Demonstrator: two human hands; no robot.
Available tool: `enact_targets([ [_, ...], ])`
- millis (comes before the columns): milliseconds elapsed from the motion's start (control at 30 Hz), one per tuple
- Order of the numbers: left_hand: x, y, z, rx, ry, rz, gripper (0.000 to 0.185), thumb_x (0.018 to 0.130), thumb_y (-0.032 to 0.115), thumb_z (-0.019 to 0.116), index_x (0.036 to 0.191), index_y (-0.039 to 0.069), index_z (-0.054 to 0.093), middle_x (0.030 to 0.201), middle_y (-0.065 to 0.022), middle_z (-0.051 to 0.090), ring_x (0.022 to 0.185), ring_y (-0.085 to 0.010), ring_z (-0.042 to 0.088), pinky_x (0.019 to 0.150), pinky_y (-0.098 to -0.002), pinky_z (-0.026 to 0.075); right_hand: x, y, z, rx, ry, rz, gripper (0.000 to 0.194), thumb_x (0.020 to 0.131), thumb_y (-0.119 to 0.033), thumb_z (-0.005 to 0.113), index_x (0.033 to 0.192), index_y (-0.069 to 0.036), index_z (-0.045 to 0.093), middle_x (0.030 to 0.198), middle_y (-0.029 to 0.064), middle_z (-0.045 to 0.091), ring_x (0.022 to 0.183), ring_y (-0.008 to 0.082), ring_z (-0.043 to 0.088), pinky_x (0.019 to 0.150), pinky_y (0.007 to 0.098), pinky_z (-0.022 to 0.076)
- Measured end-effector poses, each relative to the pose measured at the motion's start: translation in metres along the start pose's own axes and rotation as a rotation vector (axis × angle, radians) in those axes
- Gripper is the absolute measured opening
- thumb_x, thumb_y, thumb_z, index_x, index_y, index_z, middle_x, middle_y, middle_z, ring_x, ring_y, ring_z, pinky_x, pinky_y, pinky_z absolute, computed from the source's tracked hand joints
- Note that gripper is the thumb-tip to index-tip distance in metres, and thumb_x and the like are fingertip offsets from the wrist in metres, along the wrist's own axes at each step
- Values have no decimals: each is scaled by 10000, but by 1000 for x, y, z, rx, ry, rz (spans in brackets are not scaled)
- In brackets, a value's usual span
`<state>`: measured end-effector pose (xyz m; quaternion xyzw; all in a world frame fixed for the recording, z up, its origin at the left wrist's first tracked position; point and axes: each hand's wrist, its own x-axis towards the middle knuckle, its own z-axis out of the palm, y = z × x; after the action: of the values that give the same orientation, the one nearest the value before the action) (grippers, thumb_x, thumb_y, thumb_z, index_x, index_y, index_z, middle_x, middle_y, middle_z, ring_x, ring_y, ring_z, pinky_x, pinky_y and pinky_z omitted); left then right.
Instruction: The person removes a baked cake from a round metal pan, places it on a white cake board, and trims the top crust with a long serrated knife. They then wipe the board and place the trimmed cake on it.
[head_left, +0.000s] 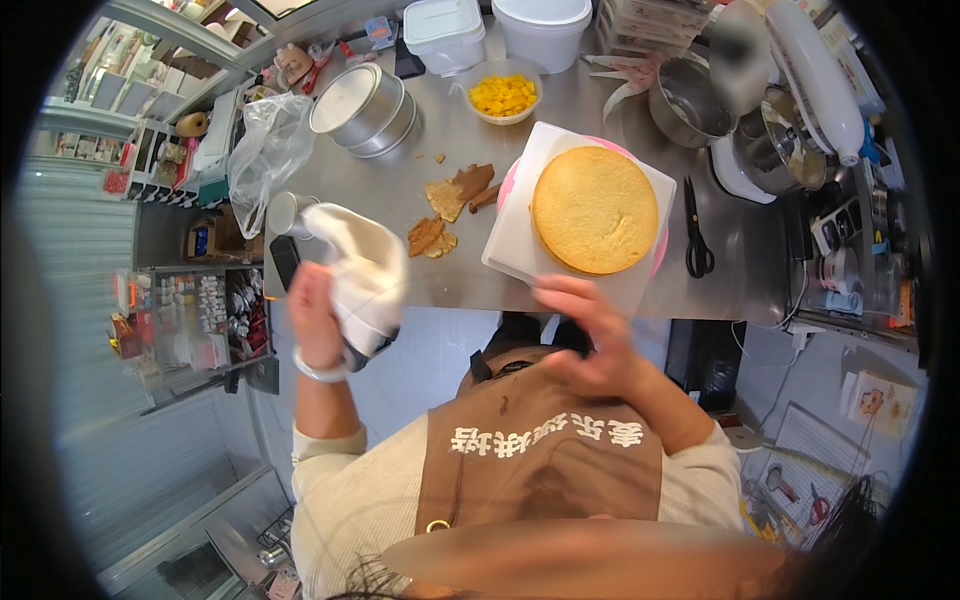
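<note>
A round golden sponge cake (595, 211) lies on a white square sheet (517, 232), with a pink round base (663, 251) showing beneath. My left hand (313, 296) grips a cream cloth (365, 274), raised over the table's front edge at the left and partly blurred. Near the cake's front edge hovers my right hand (589, 330), its fingers apart and nothing in it. Torn brown pieces of cake skin (452, 195) are scattered on the steel table (360, 184) to the left of the sheet.
Black scissors (694, 232) lie right of the cake. Behind it stands a bowl of diced yellow fruit (501, 96). Round metal cake tins (364, 109), a clear plastic bag (270, 150) and a phone (285, 261) are at the left. A stand mixer (814, 82) and a steel bowl (690, 105) occupy the right.
</note>
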<state>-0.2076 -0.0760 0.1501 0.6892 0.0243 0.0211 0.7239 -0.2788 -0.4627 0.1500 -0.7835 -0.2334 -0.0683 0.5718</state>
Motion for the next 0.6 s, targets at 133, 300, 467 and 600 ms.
enact_targets([
  [133,-41,1,58,-29,-737,-166,116,1024,30,579,1074,-38,659,1112,-116,665,1020,-151,596,936,-305,471,20,10,86,292,-104,205,706,977,-333,698,1494,-49,310,1289,231,609,1166,335,633,1004,438,484],
  [300,9,-41,39,84,-604,-184,339,1102,247,505,1055,-28,697,1012,-147,732,859,-182,668,780,-313,555,-13,20,96,409,-70,537,485,974,-255,705,1312,-80,404,995,191,684,935,343,708,802,417,551],
  [467,63,-139,92,177,-427,-472,376,1112,288,473,1350,19,584,1280,-107,679,1183,-219,659,989,-367,531,-17,24,89,-231,-39,300,378,824,-112,773,1129,-127,551,993,128,634,887,325,700,668,396,563],
  [600,72,-178,122,-354,-657,-798,389,1105,265,431,1371,15,566,1294,-119,673,1170,-243,666,1004,-401,534,9,56,109,-651,148,60,190,794,-102,689,974,-125,629,1023,70,591,849,239,678,641,374,557],
])
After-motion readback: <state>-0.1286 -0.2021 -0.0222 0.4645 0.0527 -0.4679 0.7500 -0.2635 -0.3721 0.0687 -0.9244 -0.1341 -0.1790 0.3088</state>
